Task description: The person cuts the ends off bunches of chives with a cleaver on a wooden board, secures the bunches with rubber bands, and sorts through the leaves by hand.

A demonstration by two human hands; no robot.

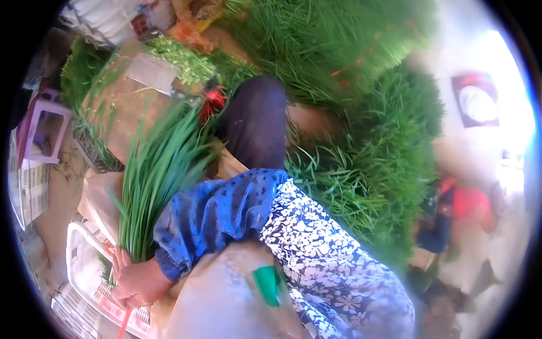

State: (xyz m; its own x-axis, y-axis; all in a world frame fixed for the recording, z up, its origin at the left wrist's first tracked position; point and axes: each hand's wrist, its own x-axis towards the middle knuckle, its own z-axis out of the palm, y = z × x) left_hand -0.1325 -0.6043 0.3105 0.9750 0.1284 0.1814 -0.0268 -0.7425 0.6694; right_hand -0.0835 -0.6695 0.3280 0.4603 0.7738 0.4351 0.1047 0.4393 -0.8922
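My right hand (138, 281), at the end of a blue sleeve cover over a floral sleeve, is closed around the lower ends of a bunch of long green chives (149, 181). The leaves fan upward from the fist, past my dark-clad knee. A thin red strip (124, 323) hangs just below the fingers; whether they hold it I cannot tell. Under the hand is the rim of a white plastic basket (72, 248). A cluster of red ties (214, 103) lies near the leaf tips. My left hand is not in view.
A flat grey rectangular piece, perhaps a blade (151, 72), lies on a brown surface beside pale green trimmings (183, 59). Large heaps of green leaves (361, 147) spread behind and to the right. A purple-and-white stool (48, 127) stands left. A blurred person in red (471, 206) is at right.
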